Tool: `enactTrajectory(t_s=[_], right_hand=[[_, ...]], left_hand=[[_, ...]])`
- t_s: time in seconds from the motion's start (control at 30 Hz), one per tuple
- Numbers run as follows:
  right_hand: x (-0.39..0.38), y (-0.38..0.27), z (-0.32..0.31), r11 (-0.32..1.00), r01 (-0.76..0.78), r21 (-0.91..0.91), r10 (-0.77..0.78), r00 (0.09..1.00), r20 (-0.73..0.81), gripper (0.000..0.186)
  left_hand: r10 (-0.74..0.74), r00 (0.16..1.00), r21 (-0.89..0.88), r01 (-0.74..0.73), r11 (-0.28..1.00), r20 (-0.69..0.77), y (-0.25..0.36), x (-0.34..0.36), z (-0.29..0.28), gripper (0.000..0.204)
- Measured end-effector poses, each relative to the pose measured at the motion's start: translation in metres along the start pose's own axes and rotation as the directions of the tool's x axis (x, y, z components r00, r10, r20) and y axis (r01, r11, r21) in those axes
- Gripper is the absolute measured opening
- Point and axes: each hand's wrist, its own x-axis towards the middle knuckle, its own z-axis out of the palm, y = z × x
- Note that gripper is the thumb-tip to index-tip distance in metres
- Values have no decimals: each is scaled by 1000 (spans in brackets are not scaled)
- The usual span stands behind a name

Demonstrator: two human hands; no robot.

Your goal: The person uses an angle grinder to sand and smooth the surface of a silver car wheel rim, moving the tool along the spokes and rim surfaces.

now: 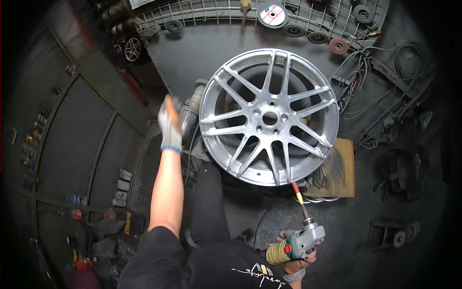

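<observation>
A large silver alloy wheel lies face up in the middle, with paired spokes and several bolt holes round its hub. At lower right my right hand, in a white and orange glove, wraps round a power grinder with a tan-wrapped body. Its long shaft, red and yellow toward the tip, points up to the wheel's near rim. To the wheel's left, my left hand, gloved alike, is seen edge-on with fingers stretched out. Beside it lies a second, dusty power tool, apparently not gripped.
Grinding discs hang on a wire rack at the back. Cardboard sticks out under the wheel's right side. Coiled cables lie at far right. More wheels stand at back left, beside dark panels.
</observation>
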Motion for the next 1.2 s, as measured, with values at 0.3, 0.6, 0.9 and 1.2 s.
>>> enactTrajectory(t_s=[0.3, 0.6, 0.9, 1.2], right_hand=[[-29, -19, -28, 998, 35, 55, -38, 997, 63, 97], [-13, 11, -12, 997, -19, 76, 4, 981, 194, 103], [41, 14, 49, 996, 52, -77, -49, 998, 44, 102], [101, 27, 99, 998, 6, -64, -2, 998, 64, 103]], left_hand=[[-209, 977, 107, 213, 971, -49, -34, -106, -149, 37], [-193, 969, 82, 182, 980, 153, -49, -99, -97, 44], [165, 935, 368, -281, 886, 315, -76, -19, 24, 61], [30, 984, 225, -69, 972, 174, -83, -11, 53, 43]])
